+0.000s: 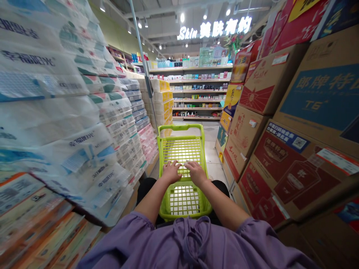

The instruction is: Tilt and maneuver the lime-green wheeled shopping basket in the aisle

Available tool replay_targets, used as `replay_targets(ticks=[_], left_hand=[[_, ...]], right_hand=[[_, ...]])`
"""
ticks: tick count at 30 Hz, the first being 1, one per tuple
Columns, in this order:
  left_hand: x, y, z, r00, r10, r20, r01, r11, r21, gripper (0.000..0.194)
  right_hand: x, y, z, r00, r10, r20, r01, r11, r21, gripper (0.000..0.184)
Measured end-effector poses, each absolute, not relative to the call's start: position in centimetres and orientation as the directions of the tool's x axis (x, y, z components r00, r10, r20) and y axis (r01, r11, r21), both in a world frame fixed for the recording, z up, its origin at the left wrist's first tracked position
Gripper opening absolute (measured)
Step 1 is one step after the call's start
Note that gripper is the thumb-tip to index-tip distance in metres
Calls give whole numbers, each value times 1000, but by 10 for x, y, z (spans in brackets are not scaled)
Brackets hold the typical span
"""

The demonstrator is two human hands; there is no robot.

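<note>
- Where white plastic packs (81, 144) pile up high, they read 幸福阳光.
- Left hand (171, 172): fingers loosely spread over the basket's grid; whether they touch it, I cannot tell.
- Green basket (181, 138): right in front of the person, beneath both hands.
- Right hand (196, 173): likewise spread above the grid, contact unclear.
- Lit sign (214, 28), above stocked shelves (196, 92): "Skin 美肤有约".
- Brown cartons (322, 89): 郎牌特曲, "T6"; one bears a QR code (297, 142).
</note>
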State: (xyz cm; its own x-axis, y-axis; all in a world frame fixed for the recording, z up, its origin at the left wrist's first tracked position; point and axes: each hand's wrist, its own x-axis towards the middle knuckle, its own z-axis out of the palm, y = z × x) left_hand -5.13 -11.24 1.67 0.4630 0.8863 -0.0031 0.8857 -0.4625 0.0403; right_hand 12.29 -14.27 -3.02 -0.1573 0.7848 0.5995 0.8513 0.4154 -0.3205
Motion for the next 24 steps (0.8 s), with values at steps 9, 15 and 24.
replay_targets(ticks=[9,15,24], left_hand=[[-53,-113,17,468,884,8,883,-468,28,57],[-53,-110,17,471,882,9,882,-471,29,59],[-79,-145,-7,647,742,174,759,-648,-63,66]], right_hand=[[116,-166,-17,-393,758,521,782,573,-244,40],[114,-171,-20,-424,806,413,837,523,-163,59],[111,-165,-22,-365,792,489,842,505,-188,60]])
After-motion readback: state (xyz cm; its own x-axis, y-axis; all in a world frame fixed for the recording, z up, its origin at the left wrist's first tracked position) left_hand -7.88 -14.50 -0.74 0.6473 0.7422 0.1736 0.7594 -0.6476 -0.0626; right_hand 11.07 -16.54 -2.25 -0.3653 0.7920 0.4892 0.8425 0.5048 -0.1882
